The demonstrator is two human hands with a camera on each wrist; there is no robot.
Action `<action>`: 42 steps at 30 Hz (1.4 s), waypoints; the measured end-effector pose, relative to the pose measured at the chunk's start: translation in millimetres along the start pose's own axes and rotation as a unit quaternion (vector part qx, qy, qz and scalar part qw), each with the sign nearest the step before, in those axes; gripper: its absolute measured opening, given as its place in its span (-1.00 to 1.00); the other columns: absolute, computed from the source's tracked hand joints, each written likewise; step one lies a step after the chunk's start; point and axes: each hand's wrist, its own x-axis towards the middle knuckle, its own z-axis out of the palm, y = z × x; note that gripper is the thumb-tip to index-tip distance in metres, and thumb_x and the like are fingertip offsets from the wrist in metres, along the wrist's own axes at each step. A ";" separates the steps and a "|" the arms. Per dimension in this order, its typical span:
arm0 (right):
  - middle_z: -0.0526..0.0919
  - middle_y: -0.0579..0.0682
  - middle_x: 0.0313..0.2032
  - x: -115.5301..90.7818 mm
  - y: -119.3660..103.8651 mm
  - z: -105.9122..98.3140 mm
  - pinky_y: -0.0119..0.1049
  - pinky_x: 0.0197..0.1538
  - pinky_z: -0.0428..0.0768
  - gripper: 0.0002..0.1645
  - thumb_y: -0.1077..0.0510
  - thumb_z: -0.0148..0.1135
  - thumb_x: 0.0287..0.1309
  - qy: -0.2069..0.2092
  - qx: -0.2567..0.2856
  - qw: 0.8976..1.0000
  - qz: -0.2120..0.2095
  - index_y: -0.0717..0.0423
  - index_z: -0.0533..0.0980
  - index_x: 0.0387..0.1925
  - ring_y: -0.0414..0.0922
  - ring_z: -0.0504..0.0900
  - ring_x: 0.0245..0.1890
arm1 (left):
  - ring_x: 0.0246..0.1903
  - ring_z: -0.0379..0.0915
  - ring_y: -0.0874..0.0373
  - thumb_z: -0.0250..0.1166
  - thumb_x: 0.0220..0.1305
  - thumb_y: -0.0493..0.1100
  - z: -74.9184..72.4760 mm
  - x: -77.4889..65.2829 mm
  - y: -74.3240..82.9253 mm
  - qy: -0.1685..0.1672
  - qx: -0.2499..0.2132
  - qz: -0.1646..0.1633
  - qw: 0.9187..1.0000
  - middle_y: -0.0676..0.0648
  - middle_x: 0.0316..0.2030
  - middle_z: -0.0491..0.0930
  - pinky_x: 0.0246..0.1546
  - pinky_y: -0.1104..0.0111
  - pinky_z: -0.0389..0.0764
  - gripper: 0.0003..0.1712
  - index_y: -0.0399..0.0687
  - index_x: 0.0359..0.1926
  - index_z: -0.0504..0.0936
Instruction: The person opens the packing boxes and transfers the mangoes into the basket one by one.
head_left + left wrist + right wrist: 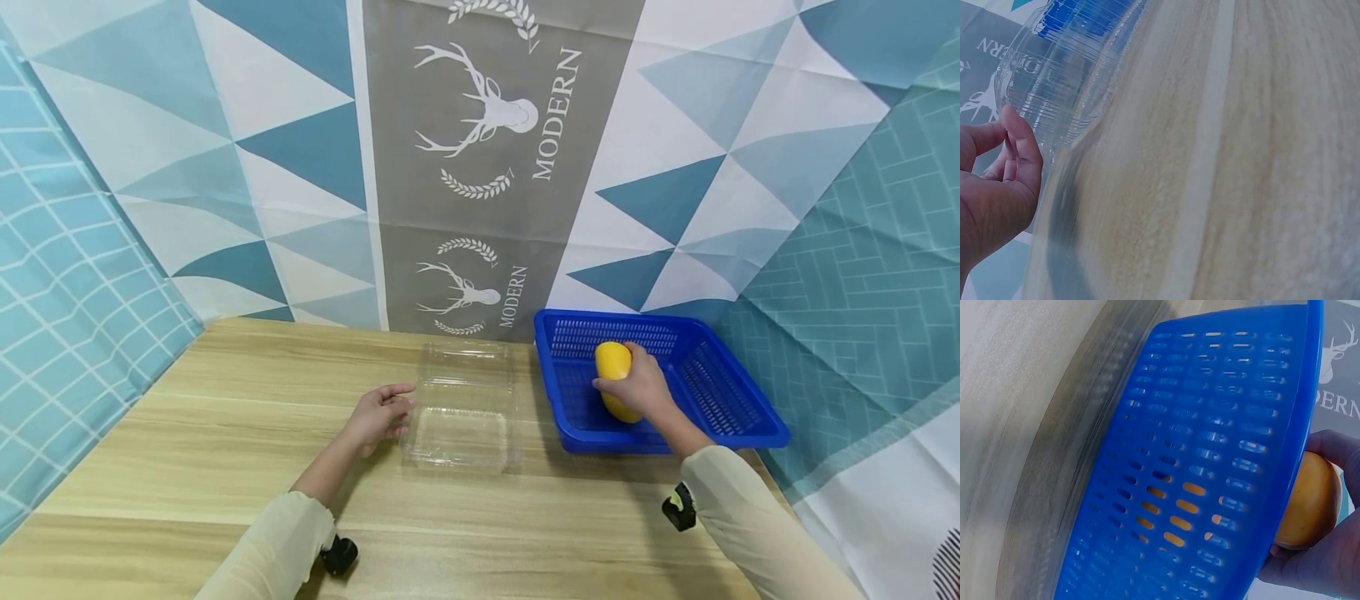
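Note:
My right hand (pixel 639 385) grips a large yellow mango (pixel 614 361) over the blue plastic basket (pixel 561 437). Thumb and fingers wrap its sides; in the right wrist view, the mango (pixel 1311 500) shows above the rim and through the slots. A clear plastic box (pixel 461 433) lies on the table left of the basket, its lid (pixel 468 364) folded back toward the wall. By the box's left edge is my left hand (pixel 378 417), loosely bent, fingertips right at the edge. From the left wrist, thumb and forefinger of that hand (pixel 1004 169) come together beside the clear plastic.
The wood-grain table (pixel 187 442) runs back to a wall covering (pixel 480 192) with triangles and deer heads. Blue-patterned cloths stand at the left and right sides. The basket reaches the table's right edge, close to the back wall.

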 end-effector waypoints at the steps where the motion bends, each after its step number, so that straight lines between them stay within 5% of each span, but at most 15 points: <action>1: 0.24 0.40 0.15 0.7 0.7 0.1 0.12 -0.01 0.52 0.11 -0.02 0.34 0.00 0.000 -0.001 1.000 0.000 0.29 -0.08 0.39 0.24 0.37 0.00 | -0.46 0.37 0.30 0.08 0.35 -0.26 -0.3 -0.4 0.2 0.001 0.001 0.000 1.000 0.02 -0.30 0.42 -0.47 0.54 0.55 -0.47 -0.31 0.28 0.22; 42: 0.22 0.47 0.13 8.2 37.5 -12.9 0.11 -0.01 0.53 0.07 0.00 0.28 0.06 0.020 -0.012 0.999 0.033 0.38 -0.10 0.37 0.30 0.34 0.03 | -0.45 0.38 0.29 0.07 0.35 -0.27 0.7 -0.1 0.7 0.001 -0.002 -0.001 1.000 0.00 -0.28 0.44 -0.49 0.55 0.54 -0.48 -0.32 0.28 0.22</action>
